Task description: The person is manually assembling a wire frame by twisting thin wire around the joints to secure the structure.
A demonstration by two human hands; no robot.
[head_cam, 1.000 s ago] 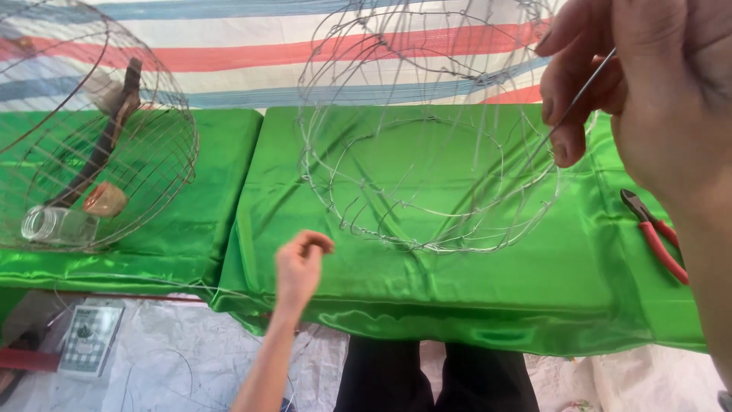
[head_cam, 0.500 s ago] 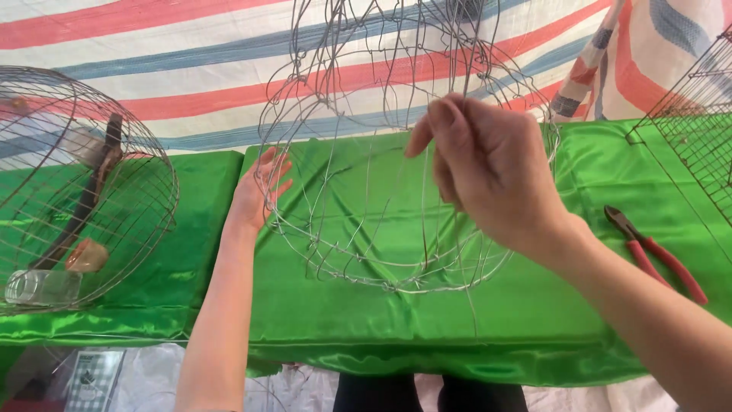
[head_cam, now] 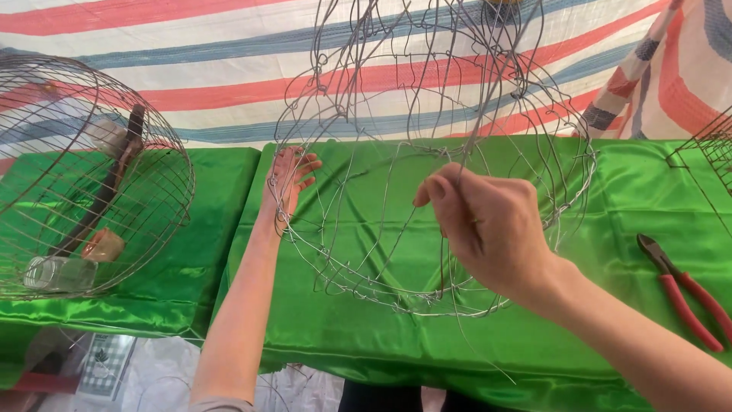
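Note:
A large round wire frame (head_cam: 358,99) of thin bent silver wires hangs over a table covered in green satin cloth (head_cam: 610,191). My left hand (head_cam: 288,183) rests against the frame's left side, fingers around its rim wire. At the middle of the frame my right hand (head_cam: 488,225) pinches a thin loose wire (head_cam: 479,343) between thumb and fingertips; the wire runs down past the table's front edge.
A finished domed wire cage (head_cam: 156,149) stands at the left, holding a clear jar (head_cam: 57,273), a small brown cup and a dark stick. Red-handled pliers (head_cam: 690,294) lie at the right. Another wire cage (head_cam: 713,149) shows at the right edge. A striped tarp hangs behind.
My left hand rose from below the table's edge to the frame's left rim. My right hand came down from close to the camera to the frame's middle, still pinching the wire.

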